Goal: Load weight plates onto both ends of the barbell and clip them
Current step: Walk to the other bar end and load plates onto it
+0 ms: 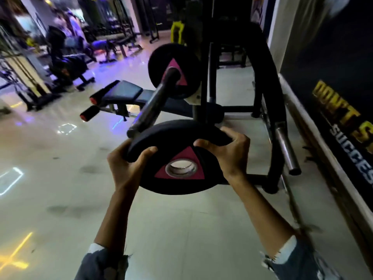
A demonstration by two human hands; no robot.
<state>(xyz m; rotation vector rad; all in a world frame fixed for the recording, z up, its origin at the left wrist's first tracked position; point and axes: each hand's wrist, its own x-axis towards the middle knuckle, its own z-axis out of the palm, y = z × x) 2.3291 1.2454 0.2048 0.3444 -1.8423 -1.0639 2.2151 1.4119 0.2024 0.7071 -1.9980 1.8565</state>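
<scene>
- Right now, wall banner (341, 110) at my right reads "DON'T S…" in gold, "SUCCES…" white beneath, both cut off.
- Barbell sleeve (150, 106) points at me, one loaded plate (161, 59) already seated.
- Second plate (171, 158), pink triangle, sits just below the sleeve tip.
- My left hand (125, 164) and right hand (228, 152) clamp its rim.

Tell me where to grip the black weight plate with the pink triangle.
Grip the black weight plate with the pink triangle by its rim, from opposite sides: left hand and right hand. Its rim is thick, and that leaves the centre hole clear for the barbell sleeve.
</scene>
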